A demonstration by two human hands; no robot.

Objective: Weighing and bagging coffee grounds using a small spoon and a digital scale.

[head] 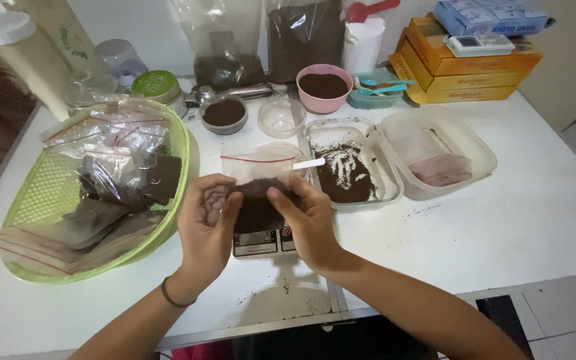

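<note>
Two hands, left [206,217] and right [306,219], both pinched on a clear zip bag [258,190] of dark brown powder, held just above the kitchen scale [263,243]. Left of the scale, a green mesh basket [24,200]; right of it, a powder-dusted clear container [349,165].

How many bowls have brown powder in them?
2. A pink bowl sits at the back, and a small grey bowl is left of it. More may be hidden.
</note>
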